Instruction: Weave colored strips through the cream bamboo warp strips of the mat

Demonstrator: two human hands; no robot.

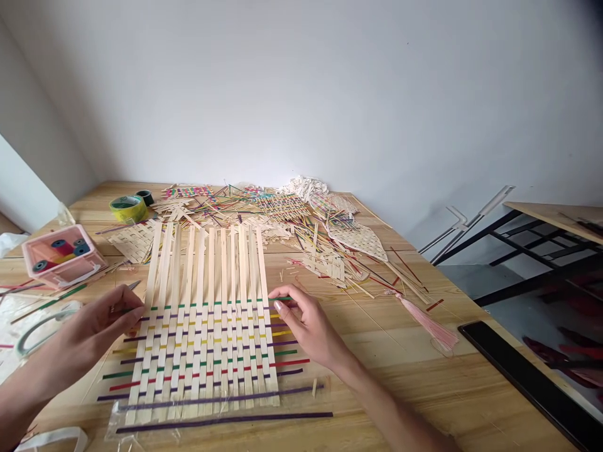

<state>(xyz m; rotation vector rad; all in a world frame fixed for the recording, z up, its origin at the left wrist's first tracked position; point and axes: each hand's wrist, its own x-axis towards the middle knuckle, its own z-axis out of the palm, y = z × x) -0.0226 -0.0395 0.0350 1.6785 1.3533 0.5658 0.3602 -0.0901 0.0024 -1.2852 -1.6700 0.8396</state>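
While both hands pinch the green strip (pixel 214 304), a weaving row is being seated.
Left hand (pixel 92 326) grips its end left of the mat (pixel 207 351); right hand (pixel 308 323) its right end; next, I judge, pushing it snug.

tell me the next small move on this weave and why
Probably press the green strip down snug against the purple row below. It is the topmost coloured row on the woven mat, and the left hand and right hand already pinch its two ends, with bare pale slats beyond it.
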